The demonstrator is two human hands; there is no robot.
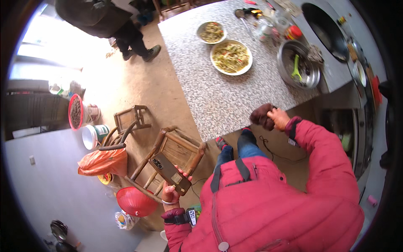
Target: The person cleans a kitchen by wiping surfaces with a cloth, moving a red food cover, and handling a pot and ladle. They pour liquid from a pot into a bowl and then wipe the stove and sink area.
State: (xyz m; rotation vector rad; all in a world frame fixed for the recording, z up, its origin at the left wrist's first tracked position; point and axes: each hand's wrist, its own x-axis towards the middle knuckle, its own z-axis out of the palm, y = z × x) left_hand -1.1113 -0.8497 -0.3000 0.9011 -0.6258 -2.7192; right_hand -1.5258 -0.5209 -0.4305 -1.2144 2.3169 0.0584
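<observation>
My left hand (171,194) is closed around a dark smartphone (168,171), its camera side showing. It is held near a wooden chair (178,149). At the near edge of the speckled stone counter (197,90), my right hand (278,119) grips a bunched dark brown cloth (262,116). Beyond it on the counter sits a metal basin (282,67) with a green-handled utensil (296,67) inside. Two white bowls hold cooked food: a larger bowl (213,66) and a smaller bowl (199,37) farther back.
A smaller wooden chair (126,119), white bucket (89,137), orange bag (103,163) and red plastic basin (135,202) line the left side. Another person (98,19) stands at the far left. Jars (265,28) and a black wok (325,31) are at the right. A cable (268,147) lies below the counter.
</observation>
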